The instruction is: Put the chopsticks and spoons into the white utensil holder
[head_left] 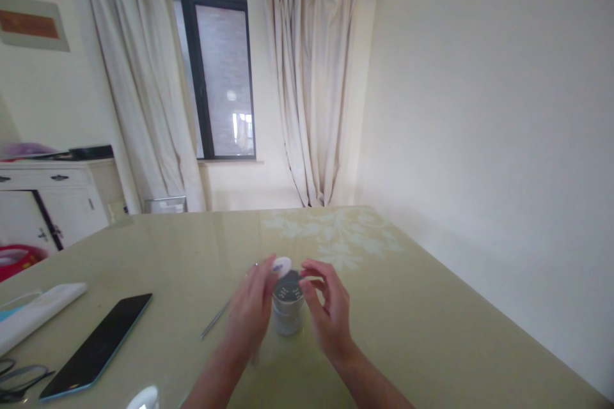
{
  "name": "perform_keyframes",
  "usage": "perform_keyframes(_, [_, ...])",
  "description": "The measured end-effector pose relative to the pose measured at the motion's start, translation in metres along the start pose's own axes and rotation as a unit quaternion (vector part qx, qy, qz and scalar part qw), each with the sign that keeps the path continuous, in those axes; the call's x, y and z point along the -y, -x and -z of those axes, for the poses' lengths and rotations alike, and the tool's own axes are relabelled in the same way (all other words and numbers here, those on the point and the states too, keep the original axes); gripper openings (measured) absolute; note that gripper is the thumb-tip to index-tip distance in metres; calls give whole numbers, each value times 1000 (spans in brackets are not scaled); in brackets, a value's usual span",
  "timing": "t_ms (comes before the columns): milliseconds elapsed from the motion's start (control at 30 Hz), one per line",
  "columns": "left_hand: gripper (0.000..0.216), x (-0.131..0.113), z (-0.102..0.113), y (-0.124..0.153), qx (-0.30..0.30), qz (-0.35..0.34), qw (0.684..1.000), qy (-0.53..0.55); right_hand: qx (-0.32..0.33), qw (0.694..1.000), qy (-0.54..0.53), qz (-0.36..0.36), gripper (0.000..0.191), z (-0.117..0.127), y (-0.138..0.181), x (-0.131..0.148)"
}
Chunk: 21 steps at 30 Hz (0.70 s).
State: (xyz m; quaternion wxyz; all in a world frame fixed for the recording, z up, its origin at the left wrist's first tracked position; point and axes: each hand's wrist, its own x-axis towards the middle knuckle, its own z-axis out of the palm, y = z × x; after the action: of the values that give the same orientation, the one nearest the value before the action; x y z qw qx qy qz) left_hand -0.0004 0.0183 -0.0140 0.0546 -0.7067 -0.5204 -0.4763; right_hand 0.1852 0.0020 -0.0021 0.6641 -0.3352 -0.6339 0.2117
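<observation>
A small jar with a dark, perforated-looking top stands upright on the table between my hands. My left hand is closed at the jar's left, with a small white round lid pinched at its fingertips, tilted above the jar's back edge. My right hand is at the jar's right side, fingers curved and thumb apart from them, close to the rim. Whether its fingertips touch the rim, I cannot tell. Beside my left hand lies a thin metal stick, its far part hidden behind the fingers.
On the left of the glossy table lie a dark-screened tablet or phone, a long white object and glasses. A white shiny object is at the front edge. A wall runs along the right.
</observation>
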Motion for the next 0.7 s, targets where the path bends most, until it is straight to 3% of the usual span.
perform_keyframes(100, [45, 39, 12, -16, 13, 180, 982, -48, 64, 997, 30, -27, 55, 3, -4, -20])
perform_keyframes(167, [40, 67, 19, -20, 60, 285, 949, -118, 108, 993, 38, -41, 65, 4, -5, -33])
perform_keyframes(233, [33, 88, 23, -17, 78, 322, 933, -140, 141, 987, 13, -76, 68, 4, -4, -42])
perform_keyframes(367, [28, 107, 17, -8, 103, 342, 921, -156, 176, 976, -44, -121, 66, 4, -2, -44])
perform_keyframes(700, [40, 110, 8, -7, 146, 300, 925, -180, 212, 970, -44, -113, 90, 4, 0, -40])
